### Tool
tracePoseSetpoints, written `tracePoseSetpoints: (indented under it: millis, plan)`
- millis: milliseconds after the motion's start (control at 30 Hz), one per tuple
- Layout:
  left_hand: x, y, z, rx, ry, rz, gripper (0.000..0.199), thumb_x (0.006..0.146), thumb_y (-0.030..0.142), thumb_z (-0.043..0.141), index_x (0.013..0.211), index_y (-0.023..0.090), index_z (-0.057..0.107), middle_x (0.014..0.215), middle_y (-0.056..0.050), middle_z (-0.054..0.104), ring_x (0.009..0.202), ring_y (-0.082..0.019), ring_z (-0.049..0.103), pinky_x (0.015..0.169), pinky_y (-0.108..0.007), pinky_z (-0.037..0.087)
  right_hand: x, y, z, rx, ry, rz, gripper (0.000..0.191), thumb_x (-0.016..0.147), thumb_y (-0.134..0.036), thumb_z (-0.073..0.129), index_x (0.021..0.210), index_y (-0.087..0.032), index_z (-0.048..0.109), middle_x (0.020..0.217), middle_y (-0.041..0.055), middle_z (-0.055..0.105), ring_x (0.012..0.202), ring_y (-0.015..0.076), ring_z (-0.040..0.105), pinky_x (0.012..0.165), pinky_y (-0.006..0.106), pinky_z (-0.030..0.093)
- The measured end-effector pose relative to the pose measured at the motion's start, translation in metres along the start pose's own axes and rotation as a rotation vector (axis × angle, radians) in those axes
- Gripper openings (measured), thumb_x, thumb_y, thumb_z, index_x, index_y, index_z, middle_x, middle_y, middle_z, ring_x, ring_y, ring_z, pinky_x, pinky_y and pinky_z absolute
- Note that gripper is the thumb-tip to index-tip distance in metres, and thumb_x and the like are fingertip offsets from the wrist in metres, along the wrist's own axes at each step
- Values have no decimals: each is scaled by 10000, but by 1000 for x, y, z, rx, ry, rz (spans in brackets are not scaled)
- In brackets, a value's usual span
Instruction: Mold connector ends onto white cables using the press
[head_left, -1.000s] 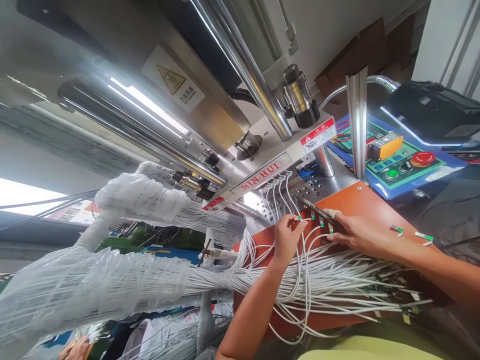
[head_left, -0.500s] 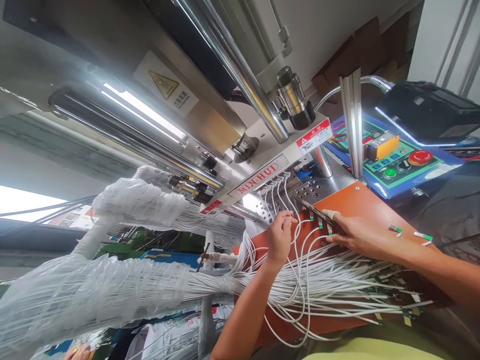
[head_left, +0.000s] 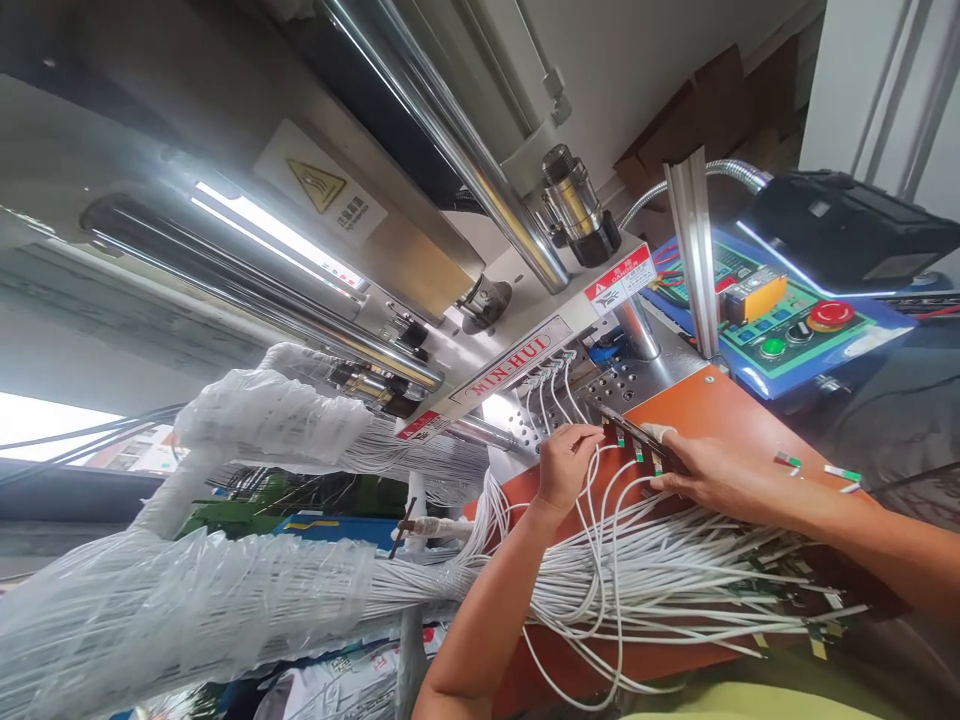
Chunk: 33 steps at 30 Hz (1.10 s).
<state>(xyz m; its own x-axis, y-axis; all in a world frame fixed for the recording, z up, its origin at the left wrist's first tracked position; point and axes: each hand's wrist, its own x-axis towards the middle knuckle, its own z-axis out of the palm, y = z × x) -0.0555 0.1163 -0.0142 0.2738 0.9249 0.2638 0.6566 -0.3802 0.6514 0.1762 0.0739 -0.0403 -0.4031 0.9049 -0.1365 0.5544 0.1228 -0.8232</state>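
Observation:
My right hand (head_left: pixel 694 470) is closed around one end of a dark metal bar (head_left: pixel 634 432), its thumb wrapped in pale tape. White cables (head_left: pixel 616 490) with small green-and-metal connectors (head_left: pixel 639 456) sit in a row along this bar. At the bar's far end, my left hand (head_left: pixel 566 468) has its fingers pinched together beside a connector. What lies between those fingertips is hidden. Just beyond, several cable ends (head_left: pixel 556 370) sit under the press head (head_left: pixel 517 365), in the mould area. A large bundle of white cables (head_left: pixel 660 570) spreads below both hands.
An orange board (head_left: pixel 739 425) carries two loose connectors (head_left: pixel 841 472) on the right. Behind it stands a blue control panel (head_left: pixel 832 350) with a red stop button (head_left: pixel 831 316). Plastic-wrapped cable bundles (head_left: pixel 187 600) fill the left. Steel columns (head_left: pixel 450 140) rise above.
My left hand has moved slightly right, bringing its fingertips to the bar's far end. The right hand keeps its grip on the bar. The whole view has shifted slightly.

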Motion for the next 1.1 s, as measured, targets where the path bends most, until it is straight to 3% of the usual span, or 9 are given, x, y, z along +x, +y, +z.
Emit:
tracePoseSetpoints:
  millis: [567, 733, 900, 1100]
  plan:
    - [-3, -19, 18, 140, 44, 123, 148, 847, 111, 660, 868, 230, 745, 850, -19, 750, 800, -165, 682, 755, -297, 543, 0, 2, 2, -11, -14, -38, 460, 896, -486, 515, 1288, -251, 468, 930, 73, 701, 823, 264, 653, 704, 321, 443]
    - [-2, -22, 21, 145, 140, 227, 150, 851, 79, 649, 875, 199, 735, 845, -16, 749, 770, -151, 668, 734, -277, 538, -4, -4, 2, -34, -1, -28, 447, 903, -507, 492, 1265, -245, 489, 885, 63, 694, 792, 259, 651, 678, 310, 437]
    - [-4, -23, 21, 192, 118, 320, 158, 867, 68, 621, 876, 188, 723, 881, -25, 744, 808, -168, 656, 763, -300, 534, -3, -6, -2, 5, -11, 6, 475, 873, -553, 518, 1255, -271, 527, 933, 56, 708, 849, 276, 658, 712, 328, 458]
    - [-9, -22, 23, 176, 105, 265, 112, 834, 89, 676, 798, 187, 717, 826, -24, 733, 785, -165, 658, 743, -294, 531, 2, 5, 1, 69, -26, -19, 515, 838, -567, 553, 1267, -281, 538, 937, 44, 715, 862, 282, 655, 743, 345, 472]
